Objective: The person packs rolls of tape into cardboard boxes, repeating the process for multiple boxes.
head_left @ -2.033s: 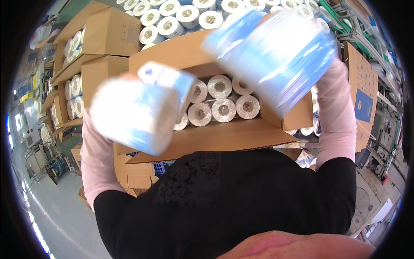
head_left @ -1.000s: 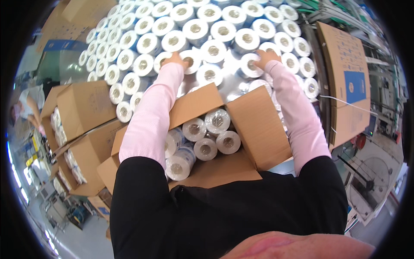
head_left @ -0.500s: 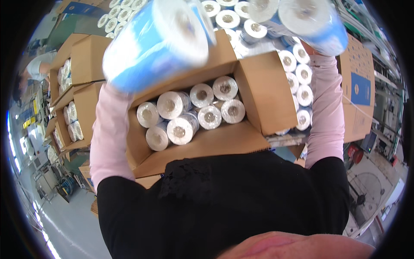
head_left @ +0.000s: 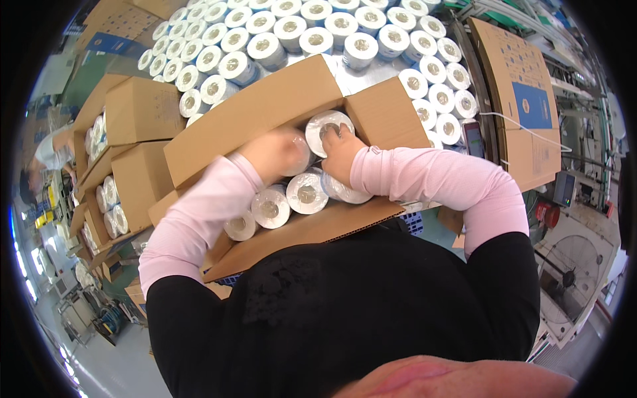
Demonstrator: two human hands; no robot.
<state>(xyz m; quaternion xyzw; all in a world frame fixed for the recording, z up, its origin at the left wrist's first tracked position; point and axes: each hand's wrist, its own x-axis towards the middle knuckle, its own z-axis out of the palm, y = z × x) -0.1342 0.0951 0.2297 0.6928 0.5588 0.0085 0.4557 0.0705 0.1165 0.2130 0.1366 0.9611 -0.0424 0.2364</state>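
A white roll (head_left: 328, 127) stands at the far wall inside the open cardboard box (head_left: 265, 113). The right hand (head_left: 340, 151) presses on it with bent fingers. The left hand (head_left: 271, 154) grips a neighbouring roll (head_left: 300, 154), blurred. More rolls (head_left: 306, 194) fill the box near its front edge.

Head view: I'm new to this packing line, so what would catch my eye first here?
The open cardboard box in the middle, where the left hand and right hand press white wrapped rolls into place, stands out first. Behind it, at the top, a wide field of upright rolls fills the surface. At the left stand more cartons, partly filled with rolls.
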